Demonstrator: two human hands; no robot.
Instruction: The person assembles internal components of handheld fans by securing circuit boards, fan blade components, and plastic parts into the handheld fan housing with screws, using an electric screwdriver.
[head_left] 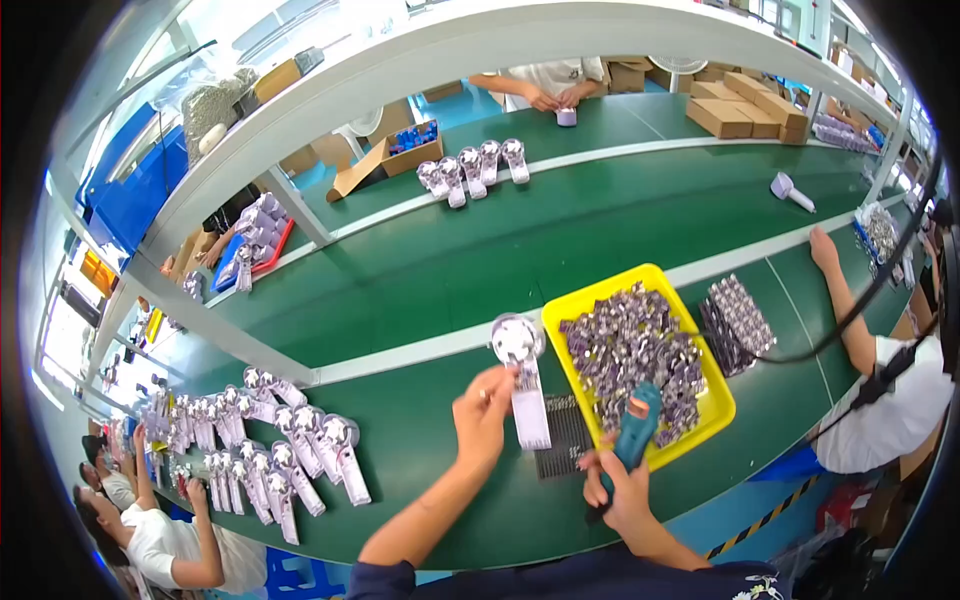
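Observation:
A pale lilac handheld fan [533, 418] lies on the green bench in front of me, its round head away from me and a white bladed part inside. My left hand [482, 415] pinches at the fan's neck from the left; whether a small part is also between the fingertips I cannot tell. In my right hand [625, 495] is a teal electric screwdriver [635, 430], held over the near edge of a yellow tray [718, 412]. Small metallic and dark parts [635, 345] fill that tray. A dark ribbed mat [563, 440] lies partly beneath the fan's handle.
Rows of similar fans [290, 450] lie at the left. Right of the tray is a stack of small parts [740, 315], with a black cable [830, 340] hanging nearby. A white rail [400, 358] crosses beyond. Co-workers sit left, right and across; a shelf beam [480, 35] spans overhead.

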